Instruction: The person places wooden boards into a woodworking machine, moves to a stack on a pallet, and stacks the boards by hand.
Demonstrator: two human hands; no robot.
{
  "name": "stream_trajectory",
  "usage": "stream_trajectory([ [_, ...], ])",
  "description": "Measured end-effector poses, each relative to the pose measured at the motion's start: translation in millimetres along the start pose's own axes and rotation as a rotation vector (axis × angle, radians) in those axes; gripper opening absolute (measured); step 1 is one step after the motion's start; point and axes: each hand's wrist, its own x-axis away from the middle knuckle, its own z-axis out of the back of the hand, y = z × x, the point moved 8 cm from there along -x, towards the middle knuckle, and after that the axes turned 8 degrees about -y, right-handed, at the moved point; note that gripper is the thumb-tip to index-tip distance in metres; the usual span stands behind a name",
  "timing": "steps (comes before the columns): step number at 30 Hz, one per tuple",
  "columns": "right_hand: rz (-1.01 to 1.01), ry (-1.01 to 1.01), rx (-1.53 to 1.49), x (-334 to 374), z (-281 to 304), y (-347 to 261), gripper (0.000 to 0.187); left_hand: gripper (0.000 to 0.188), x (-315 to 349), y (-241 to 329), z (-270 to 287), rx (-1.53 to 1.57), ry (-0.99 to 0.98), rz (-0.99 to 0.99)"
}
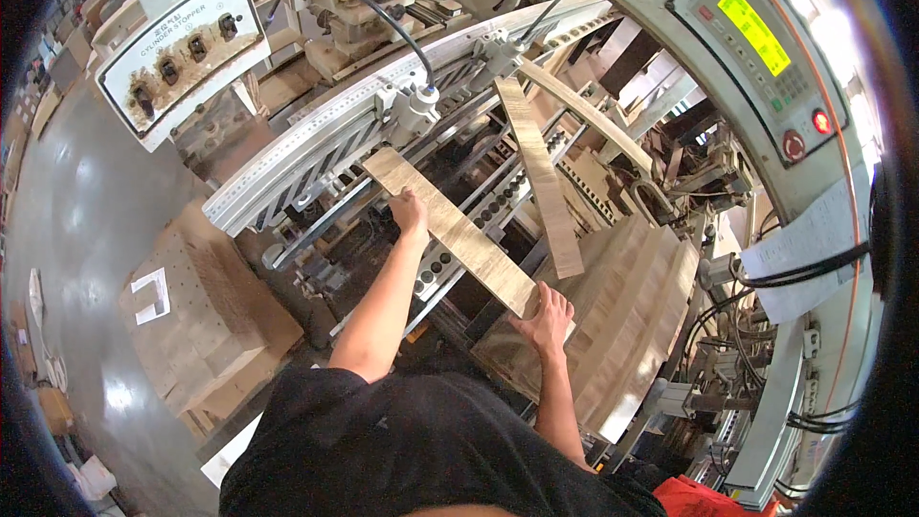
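Note:
Across the machine's rails lies a long, narrow wooden board (459, 233), slanting from the metal fence down to the right. My left hand (410, 213) grips its near edge close to the far end, thumb on top. At the opposite end my right hand (548, 320) is wrapped round the corner, fingers over the far side. A second wooden board (541, 177) rests on the rails farther right, touched by neither hand. The ruled metal fence (297, 158), fitted with a clamp cylinder (418, 113), runs behind both boards.
A stack of wooden boards (613, 325) stands right of my right hand. At left is another stack (206, 325) with a paper on it. A switch panel (187, 48) hangs at upper left. The control panel (761, 48) with lit screen is at upper right, cables (804, 273) below it.

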Motion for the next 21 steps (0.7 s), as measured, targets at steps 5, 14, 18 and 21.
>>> stream_trajectory([
  [5, -0.07, -0.074, 0.01, -6, -6, 2, 0.089, 0.041, 30, 33, -3, -0.03, 0.089, -0.095],
  [14, -0.067, -0.091, 0.051, -17, -13, 4, 0.086, 0.066, 22, 36, -7, 0.03, 0.075, -0.175],
  [18, -0.047, -0.108, 0.037, -23, -13, -7, 0.092, 0.066, 2, 19, 2, 0.0, 0.103, -0.195],
  [21, -0.056, -0.097, 0.039, -22, -13, -4, 0.093, 0.068, 6, 21, -1, 0.015, 0.057, -0.216],
])
